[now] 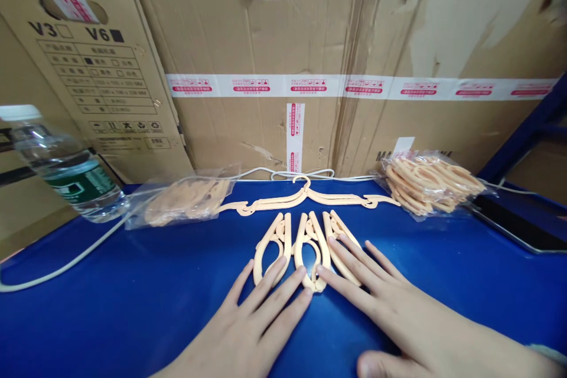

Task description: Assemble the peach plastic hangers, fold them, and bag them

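Three folded cream plastic hangers lie in a row on the blue tabletop (168, 301). My left hand (254, 319), fingers spread, rests its fingertips on the left folded hanger (287, 242) and by the lower end of the middle folded hanger (299, 254). With fingers stretched out, my right hand (385, 289) lies partly over the right folded hanger (328, 227), one fingertip at the middle one. Behind the row, an unfolded hanger (283, 201) lies flat with its hook away from me and its arms spread. Neither hand grips anything.
A clear bag of folded hangers (186, 201) lies at left, another bag of hangers (434, 183) at right. Beside them are a water bottle (75, 171) and a dark phone (518, 224). A white cable (66, 269) runs along the table, before cardboard boxes (257, 29).
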Demonstrator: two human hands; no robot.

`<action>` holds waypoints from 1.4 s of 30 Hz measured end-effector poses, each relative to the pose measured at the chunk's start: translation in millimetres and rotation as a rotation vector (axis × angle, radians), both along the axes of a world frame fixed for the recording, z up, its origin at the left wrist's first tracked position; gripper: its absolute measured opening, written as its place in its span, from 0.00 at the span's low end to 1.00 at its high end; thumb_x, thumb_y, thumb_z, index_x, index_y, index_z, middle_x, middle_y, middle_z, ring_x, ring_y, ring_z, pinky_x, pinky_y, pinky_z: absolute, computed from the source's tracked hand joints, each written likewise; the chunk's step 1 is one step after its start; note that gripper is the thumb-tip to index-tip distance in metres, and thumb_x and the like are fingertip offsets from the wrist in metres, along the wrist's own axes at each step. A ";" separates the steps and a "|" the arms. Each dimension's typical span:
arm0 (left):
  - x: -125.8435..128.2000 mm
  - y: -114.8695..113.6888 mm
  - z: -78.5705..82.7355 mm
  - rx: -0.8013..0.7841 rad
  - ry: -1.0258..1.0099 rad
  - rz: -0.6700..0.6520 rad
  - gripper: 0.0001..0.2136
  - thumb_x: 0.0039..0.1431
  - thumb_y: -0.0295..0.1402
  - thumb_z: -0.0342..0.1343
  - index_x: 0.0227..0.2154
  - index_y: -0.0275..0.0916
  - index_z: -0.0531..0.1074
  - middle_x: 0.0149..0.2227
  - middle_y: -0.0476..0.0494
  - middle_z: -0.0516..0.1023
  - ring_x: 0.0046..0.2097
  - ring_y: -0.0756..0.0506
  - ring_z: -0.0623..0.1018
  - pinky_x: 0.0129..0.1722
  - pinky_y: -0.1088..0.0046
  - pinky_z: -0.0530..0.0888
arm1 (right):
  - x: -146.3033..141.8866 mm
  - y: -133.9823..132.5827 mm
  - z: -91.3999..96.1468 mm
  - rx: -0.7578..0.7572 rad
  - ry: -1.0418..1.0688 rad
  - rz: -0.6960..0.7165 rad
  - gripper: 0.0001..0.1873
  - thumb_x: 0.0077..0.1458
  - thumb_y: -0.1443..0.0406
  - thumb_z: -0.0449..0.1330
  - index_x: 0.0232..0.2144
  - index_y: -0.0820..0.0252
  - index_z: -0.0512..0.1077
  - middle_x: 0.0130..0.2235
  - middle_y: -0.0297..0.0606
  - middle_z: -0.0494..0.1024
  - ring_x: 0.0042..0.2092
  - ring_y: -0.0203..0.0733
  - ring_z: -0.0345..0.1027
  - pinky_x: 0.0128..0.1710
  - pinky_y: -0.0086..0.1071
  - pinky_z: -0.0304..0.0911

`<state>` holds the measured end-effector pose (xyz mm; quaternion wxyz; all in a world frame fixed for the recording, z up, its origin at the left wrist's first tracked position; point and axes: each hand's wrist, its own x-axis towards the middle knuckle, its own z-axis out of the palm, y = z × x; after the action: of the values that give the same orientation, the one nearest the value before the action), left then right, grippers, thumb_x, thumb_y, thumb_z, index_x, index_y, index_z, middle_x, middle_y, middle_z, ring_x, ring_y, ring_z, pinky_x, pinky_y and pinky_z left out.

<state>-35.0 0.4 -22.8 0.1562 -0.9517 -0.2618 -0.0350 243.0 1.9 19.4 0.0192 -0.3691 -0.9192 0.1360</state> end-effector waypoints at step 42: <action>-3.7 -10.6 8.6 -0.147 -0.346 0.074 0.22 0.58 0.22 0.50 0.56 0.43 0.68 0.65 0.42 0.65 0.67 0.37 0.62 0.63 0.47 0.62 | 17.5 15.7 -5.9 0.328 0.251 0.051 0.11 0.63 0.69 0.53 0.45 0.56 0.71 0.48 0.44 0.76 0.54 0.48 0.69 0.58 0.50 0.62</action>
<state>-38.7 -10.2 -14.2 0.0401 -0.9301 -0.3215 -0.1729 260.5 17.6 13.5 0.1900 -0.3180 -0.9284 0.0301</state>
